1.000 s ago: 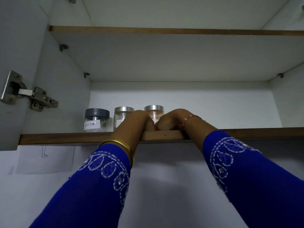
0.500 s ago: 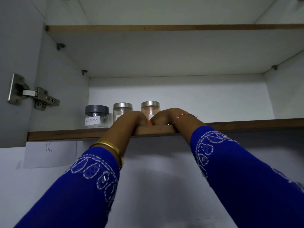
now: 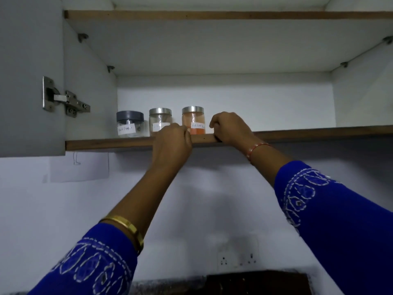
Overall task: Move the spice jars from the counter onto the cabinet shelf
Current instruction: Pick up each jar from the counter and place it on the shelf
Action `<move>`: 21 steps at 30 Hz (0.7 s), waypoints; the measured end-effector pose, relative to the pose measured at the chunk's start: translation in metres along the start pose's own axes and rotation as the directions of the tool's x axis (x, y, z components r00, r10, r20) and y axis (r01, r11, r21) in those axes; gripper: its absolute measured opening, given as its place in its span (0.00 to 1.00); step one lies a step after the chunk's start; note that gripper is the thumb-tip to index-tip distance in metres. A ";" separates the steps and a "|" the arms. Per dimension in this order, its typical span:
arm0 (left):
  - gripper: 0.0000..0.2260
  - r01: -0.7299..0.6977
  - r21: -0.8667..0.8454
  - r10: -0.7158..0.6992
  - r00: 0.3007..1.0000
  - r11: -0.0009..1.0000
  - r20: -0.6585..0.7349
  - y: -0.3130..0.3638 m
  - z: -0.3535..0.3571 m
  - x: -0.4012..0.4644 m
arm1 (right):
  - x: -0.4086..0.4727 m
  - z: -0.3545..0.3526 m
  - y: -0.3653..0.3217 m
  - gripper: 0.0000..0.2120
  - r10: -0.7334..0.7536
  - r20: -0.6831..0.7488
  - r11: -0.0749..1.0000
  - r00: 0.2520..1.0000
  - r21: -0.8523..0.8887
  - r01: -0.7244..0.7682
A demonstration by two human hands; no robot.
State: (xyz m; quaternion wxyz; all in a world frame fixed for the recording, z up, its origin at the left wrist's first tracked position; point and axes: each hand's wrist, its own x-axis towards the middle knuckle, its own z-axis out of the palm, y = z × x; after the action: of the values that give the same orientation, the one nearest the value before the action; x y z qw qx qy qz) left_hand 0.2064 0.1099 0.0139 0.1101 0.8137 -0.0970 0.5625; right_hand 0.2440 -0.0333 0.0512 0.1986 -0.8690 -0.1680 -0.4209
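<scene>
Now both hands, the left hand (image 3: 172, 141) and right hand (image 3: 228, 129), are curling empty beside the red-powder jar (image 3: 193, 121) standing on the cabinet shelf (image 3: 106, 143), and she is best easing them straight back without nudging it.

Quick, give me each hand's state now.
Left hand: fingers curled, holding nothing, beside the orange spice jar.
Right hand: fingers curled, holding nothing.

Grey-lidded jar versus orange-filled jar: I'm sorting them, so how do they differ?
The grey-lidded jar is squat with a dark lid and looks nearly empty; the orange-filled jar is taller, has a silver lid and holds orange powder. It stands rightmost, the grey-lidded one leftmost. Both stand upright with white labels.
</scene>
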 end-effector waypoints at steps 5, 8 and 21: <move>0.17 0.003 -0.253 0.010 0.999 0.967 0.048 0.009 -0.005 -0.059 | -0.054 -0.007 0.004 0.18 -0.033 -0.100 0.989 0.994 0.141 0.047; 0.18 0.118 -0.348 -0.059 0.983 0.930 0.174 0.023 -0.015 -0.097 | -0.096 -0.013 0.002 0.16 0.007 -0.120 0.950 0.993 0.310 0.030; 0.15 0.434 -0.658 -0.039 0.851 0.616 0.524 0.099 -0.030 -0.306 | -0.369 -0.008 0.029 0.15 0.320 0.007 0.834 0.948 0.473 -0.285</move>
State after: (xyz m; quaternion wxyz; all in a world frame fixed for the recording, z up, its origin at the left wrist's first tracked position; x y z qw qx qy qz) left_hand 0.0450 0.0346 -0.2551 0.4879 0.8062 -0.2335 0.2397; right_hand 0.0344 -0.1080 -0.2443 0.4723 -0.7949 -0.1179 -0.3622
